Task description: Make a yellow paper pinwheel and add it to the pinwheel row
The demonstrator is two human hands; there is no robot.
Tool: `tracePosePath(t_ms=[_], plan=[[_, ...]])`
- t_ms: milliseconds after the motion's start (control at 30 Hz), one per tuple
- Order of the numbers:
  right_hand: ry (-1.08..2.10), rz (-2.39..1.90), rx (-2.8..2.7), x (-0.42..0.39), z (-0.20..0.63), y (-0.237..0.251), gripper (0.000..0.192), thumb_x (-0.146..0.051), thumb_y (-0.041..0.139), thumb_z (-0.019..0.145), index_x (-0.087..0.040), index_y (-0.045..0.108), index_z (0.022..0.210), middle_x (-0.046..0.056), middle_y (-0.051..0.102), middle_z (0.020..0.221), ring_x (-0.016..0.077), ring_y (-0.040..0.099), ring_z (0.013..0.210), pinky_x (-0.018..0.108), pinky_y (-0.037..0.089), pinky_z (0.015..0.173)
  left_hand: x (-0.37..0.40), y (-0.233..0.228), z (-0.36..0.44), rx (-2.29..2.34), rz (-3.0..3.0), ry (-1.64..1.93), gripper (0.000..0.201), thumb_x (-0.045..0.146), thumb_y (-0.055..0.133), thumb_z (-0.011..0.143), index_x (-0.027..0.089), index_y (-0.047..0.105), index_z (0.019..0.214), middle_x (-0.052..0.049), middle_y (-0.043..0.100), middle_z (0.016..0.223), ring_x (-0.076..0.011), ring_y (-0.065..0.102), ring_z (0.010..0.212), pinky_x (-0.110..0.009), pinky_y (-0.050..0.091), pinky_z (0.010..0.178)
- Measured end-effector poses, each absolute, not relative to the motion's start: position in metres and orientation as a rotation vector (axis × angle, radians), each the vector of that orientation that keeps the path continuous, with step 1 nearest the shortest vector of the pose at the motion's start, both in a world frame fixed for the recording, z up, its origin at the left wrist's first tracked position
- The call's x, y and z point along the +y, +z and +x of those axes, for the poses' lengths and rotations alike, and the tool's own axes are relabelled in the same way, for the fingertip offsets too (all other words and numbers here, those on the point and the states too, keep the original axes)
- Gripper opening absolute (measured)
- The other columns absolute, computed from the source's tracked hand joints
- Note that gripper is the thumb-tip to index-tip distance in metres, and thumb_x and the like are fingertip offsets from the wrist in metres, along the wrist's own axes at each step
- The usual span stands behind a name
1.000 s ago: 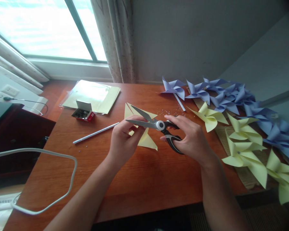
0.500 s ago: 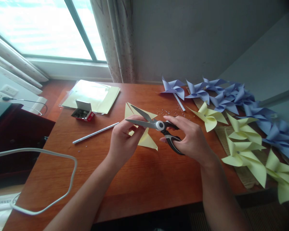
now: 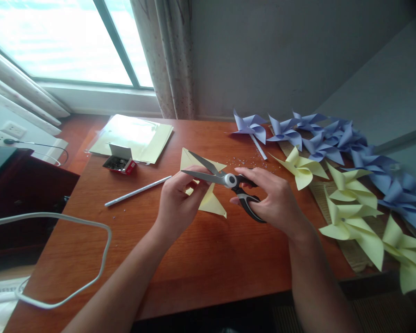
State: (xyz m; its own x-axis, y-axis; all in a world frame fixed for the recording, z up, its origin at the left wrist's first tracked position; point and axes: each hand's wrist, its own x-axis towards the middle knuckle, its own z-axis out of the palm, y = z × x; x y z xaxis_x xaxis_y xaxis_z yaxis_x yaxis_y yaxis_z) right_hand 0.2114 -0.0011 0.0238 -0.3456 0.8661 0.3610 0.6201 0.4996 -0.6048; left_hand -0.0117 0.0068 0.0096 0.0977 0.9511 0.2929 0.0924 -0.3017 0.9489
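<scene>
1. Scissors (image 3: 230, 180) are gripped by the handles in the right hand (image 3: 275, 196), blades parted over yellow paper (image 3: 211, 202).
2. Paper is pinched by the left hand (image 3: 180, 196), held above the table (image 3: 208, 273).
3. Yellow pinwheels (image 3: 367, 236) are spread at right.
4. White stick (image 3: 137, 191) is laid left of left hand.
5. Red box (image 3: 126, 169), lid up, is set before paper stack (image 3: 156, 143).
6. Purple pinwheels (image 3: 321, 145) are massed beyond.

2 hands (image 3: 277, 196) holding spread scissors (image 3: 230, 180) and yellow paper (image 3: 212, 202), 4 yellow pinwheels (image 3: 362, 229), purple pinwheels (image 3: 321, 147)
</scene>
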Motion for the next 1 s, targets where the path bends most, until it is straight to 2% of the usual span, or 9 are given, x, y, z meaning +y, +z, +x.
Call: tracePosePath(t_ms=[233, 633, 700, 800, 900, 1000], plan=[[0.486, -1.221, -2.101, -0.001, 0.213, 0.024, 0.056, -0.040, 0.080, 0.082, -0.022, 0.061, 0.132, 0.008, 0.072, 0.111, 0.0238, 0.069, 0.099, 0.035, 0.056, 0.090, 0.007, 0.010, -0.012, 1.066, 1.554, 1.308, 0.012, 0.018, 0.066, 0.089, 0.020, 0.076, 0.095, -0.006, 0.073, 0.098, -0.0183, 0.061, 0.083, -0.031, 0.048, 0.073], [0.542, -1.282, -1.975, -0.001, 0.211, 0.025, 0.054, -0.041, 0.082, 0.080, -0.023, 0.065, 0.128, 0.007, 0.073, 0.109, 0.0224, 0.070, 0.093, 0.034, 0.057, 0.087, 0.007, 0.010, -0.010, 1.140, 1.463, 1.297, 0.009, 0.027, 0.069, 0.089, 0.019, 0.073, 0.090, -0.004, 0.071, 0.086, -0.0169, 0.062, 0.078, -0.028, 0.048, 0.069], [0.630, -1.362, -1.840, 0.000, 0.212, 0.026, 0.054, -0.043, 0.083, 0.077, -0.022, 0.068, 0.123, 0.006, 0.074, 0.104, 0.0217, 0.070, 0.087, 0.033, 0.058, 0.081, 0.007, 0.012, -0.009, 1.152, 1.411, 1.296, 0.011, 0.030, 0.069, 0.089, 0.019, 0.071, 0.090, -0.004, 0.070, 0.085, -0.0168, 0.063, 0.078, -0.027, 0.048, 0.068], [0.931, -1.487, -1.551, 0.002, 0.218, 0.027, 0.052, -0.048, 0.083, 0.074, -0.018, 0.071, 0.114, 0.005, 0.074, 0.089, 0.0211, 0.070, 0.077, 0.032, 0.059, 0.070, 0.008, 0.014, -0.009, 1.155, 1.366, 1.277, 0.014, 0.032, 0.068, 0.090, 0.019, 0.068, 0.090, -0.005, 0.071, 0.087, -0.0165, 0.064, 0.080, -0.026, 0.048, 0.067], [1.183, -1.507, -1.410, 0.007, 0.229, 0.024, 0.049, -0.052, 0.079, 0.077, -0.015, 0.072, 0.108, 0.006, 0.073, 0.082, 0.0201, 0.069, 0.072, 0.030, 0.058, 0.061, 0.007, 0.014, -0.009, 1.140, 1.363, 1.257, 0.014, 0.033, 0.069, 0.089, 0.019, 0.066, 0.090, -0.005, 0.072, 0.090, -0.0163, 0.064, 0.081, -0.025, 0.048, 0.065], [1.125, -1.579, -1.471, 0.012, 0.240, 0.017, 0.049, -0.052, 0.073, 0.082, -0.014, 0.072, 0.113, 0.009, 0.074, 0.086, 0.0210, 0.070, 0.074, 0.029, 0.056, 0.058, 0.007, 0.013, -0.009, 1.130, 1.369, 1.249, 0.016, 0.033, 0.070, 0.088, 0.019, 0.067, 0.094, -0.006, 0.071, 0.092, -0.0176, 0.066, 0.084, -0.026, 0.050, 0.069]])
